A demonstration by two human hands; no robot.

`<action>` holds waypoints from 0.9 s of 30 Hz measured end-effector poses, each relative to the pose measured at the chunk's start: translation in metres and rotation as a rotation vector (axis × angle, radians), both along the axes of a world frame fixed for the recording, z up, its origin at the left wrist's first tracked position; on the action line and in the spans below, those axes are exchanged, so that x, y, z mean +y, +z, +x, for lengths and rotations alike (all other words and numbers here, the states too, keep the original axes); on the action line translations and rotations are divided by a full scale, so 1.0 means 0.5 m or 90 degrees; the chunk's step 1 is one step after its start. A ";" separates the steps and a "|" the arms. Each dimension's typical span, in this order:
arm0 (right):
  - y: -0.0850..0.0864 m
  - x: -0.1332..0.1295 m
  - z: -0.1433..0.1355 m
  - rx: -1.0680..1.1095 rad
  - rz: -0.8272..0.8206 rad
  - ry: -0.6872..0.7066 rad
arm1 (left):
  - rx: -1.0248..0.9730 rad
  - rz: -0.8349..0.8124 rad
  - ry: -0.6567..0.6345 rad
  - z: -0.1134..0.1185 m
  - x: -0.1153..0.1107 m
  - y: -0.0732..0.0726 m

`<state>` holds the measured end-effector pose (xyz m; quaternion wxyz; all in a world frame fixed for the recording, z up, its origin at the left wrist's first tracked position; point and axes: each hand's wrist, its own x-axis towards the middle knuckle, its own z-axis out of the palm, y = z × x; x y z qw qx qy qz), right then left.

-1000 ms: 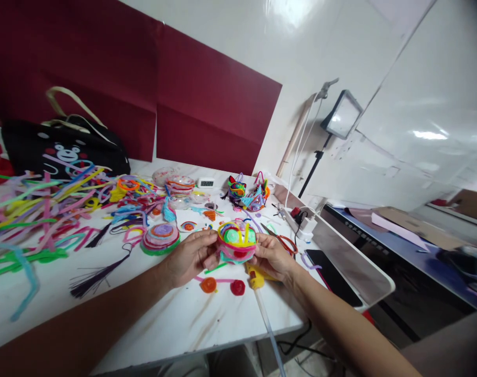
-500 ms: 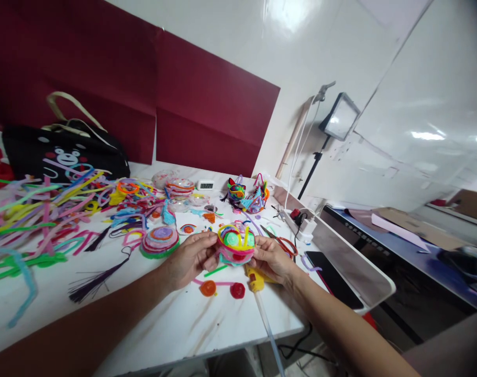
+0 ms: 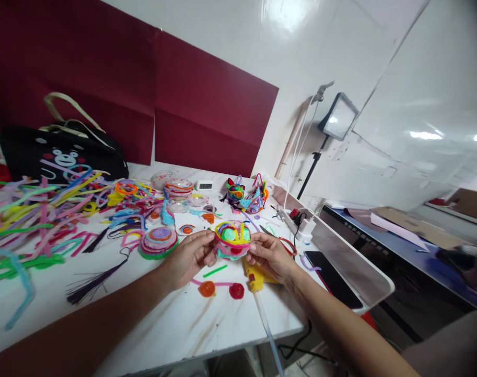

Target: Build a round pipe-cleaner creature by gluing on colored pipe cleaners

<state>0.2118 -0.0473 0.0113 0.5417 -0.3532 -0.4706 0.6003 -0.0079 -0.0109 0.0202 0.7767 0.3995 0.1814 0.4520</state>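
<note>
A small round craft piece (image 3: pixel 232 241) of coiled, colourful pipe cleaners, with green discs and yellow strips, is held above the white table. My left hand (image 3: pixel 191 257) pinches its left edge, fingers closed. On its right edge my right hand (image 3: pixel 270 256) is closed too. Under and beside my right hand lies a yellow glue gun (image 3: pixel 256 277) with a clear stick reaching to the table's front edge. Nearer the front are an orange coil (image 3: pixel 207 288), a red coil (image 3: pixel 236 290) and a short green strip (image 3: pixel 215 271).
Loose pipe cleaners (image 3: pixel 45 214) heap up at the left by a black bag (image 3: pixel 65 157). A striped dome (image 3: pixel 158 241) and purple tassel (image 3: pixel 99 278) lie nearer. Scissors (image 3: pixel 287 246), a power strip (image 3: pixel 301 226) and a phone (image 3: pixel 333 279) sit right; finished pieces (image 3: pixel 248 195) stand behind.
Both hands have shifted slightly left with the craft piece, which now looks tilted a little differently. More of the green strip shows below it.
</note>
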 end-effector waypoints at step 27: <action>0.047 -0.037 -0.031 -0.341 0.230 -0.103 | 0.091 0.023 0.104 0.005 0.023 -0.027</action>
